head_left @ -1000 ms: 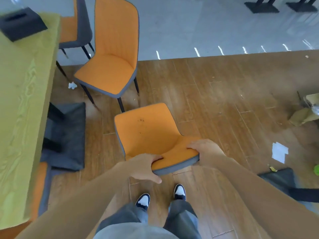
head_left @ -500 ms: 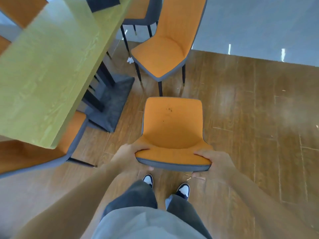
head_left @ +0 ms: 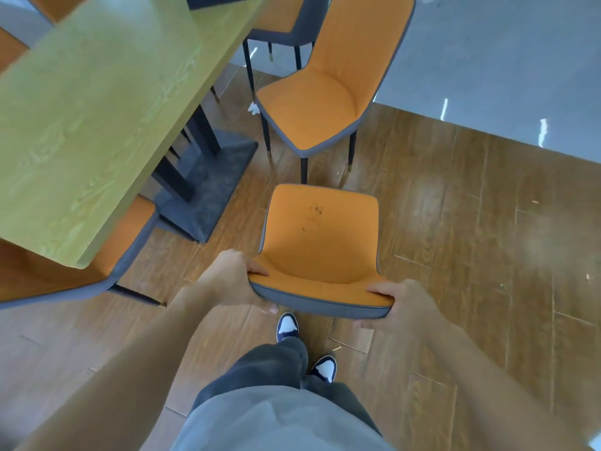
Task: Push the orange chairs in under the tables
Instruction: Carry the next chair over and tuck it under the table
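Both hands grip the top of a chair's backrest: the left hand [head_left: 227,281] at its left corner with fingers [head_left: 258,271] curled over onto the orange face, the right hand [head_left: 403,304] at its right corner, thumb lying along the top edge and the other fingers wrapped behind. This chair [head_left: 320,242] stands on the wood floor to the right of the tabletop [head_left: 97,109], well clear of its edge, with its seat facing ahead rather than toward the tabletop. So the step in hand looks like steering one chair toward its place; it is not yet tucked in.

The next move probably calls for turning the chair leftward so its seat points at the tabletop, then pushing it in past the dark base [head_left: 208,187] under the tabletop. One chair [head_left: 107,258] already sits under the near corner of the tabletop, so the open spot seems to be beyond it. A second loose chair [head_left: 322,105] stands just beyond the held one, also right of the tabletop, and could get in the way of the front legs.

Compared with half a second ago, the grip is unchanged, the view has barely shifted, and the chair sits in much the same spot relative to the tabletop. A second ago it was angled more to the left and the tabletop lay further left in view.
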